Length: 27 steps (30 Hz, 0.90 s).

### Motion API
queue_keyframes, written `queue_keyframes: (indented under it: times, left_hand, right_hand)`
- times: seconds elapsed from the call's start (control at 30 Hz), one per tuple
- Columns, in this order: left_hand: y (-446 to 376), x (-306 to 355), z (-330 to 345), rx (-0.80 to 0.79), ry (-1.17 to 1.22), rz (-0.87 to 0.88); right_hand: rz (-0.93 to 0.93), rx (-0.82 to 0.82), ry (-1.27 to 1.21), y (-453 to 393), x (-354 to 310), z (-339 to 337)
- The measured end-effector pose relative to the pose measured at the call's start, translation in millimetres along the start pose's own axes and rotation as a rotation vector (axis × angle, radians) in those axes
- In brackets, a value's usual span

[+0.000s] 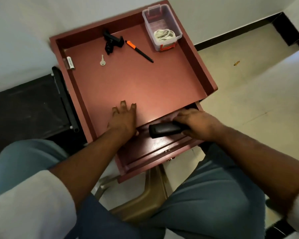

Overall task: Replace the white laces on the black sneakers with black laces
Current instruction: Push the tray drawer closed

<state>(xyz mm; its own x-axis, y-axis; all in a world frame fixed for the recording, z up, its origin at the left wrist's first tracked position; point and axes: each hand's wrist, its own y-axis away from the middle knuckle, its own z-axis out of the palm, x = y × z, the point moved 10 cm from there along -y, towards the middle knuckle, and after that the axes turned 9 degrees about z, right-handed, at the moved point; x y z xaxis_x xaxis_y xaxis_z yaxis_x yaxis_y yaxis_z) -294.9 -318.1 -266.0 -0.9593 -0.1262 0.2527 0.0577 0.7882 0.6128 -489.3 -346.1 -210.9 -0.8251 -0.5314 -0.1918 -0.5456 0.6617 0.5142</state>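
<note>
A reddish-brown table top (128, 80) with raised edges of the same colour is seen, and the open drawer (155, 152) beneath it is finished in a darker shade of that red-brown. On the top, a clear plastic box (160, 19) with orange latches is found holding off-white laces (164, 36), beside a black pen (140, 51) with an orange end, a silver key (102, 61), a black clip-like object (112, 42) and a white cylinder (70, 62) with small dark print. A plain black object (164, 130) is held by the right hand (195, 123), faded blue jeans (214, 195) and pale grey sleeves (28, 204) are worn, and the floor (240, 94) is tiled in cream with a black skirting band (240, 33) below white walls.
</note>
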Motion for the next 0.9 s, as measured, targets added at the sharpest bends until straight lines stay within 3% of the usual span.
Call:
queue_keyframes:
  times: [0.2, 0.4, 0.77, 0.9]
  left_hand:
    - [2, 2, 3, 0.079, 0.084, -0.018]
    - [-11, -2, 6, 0.113, 0.078, -0.071]
    - [-19, -1, 8, 0.021, -0.026, -0.086]
    - [-19, 2, 3, -0.045, -0.031, -0.100]
  right_hand:
    - [0.008, -0.172, 0.228, -39, 3, 65]
    - [0.105, -0.336, 0.235, -65, 28, 113]
    - [0.164, -0.379, 0.259, -77, 47, 140]
    - [0.198, -0.350, 0.211, -66, 40, 111]
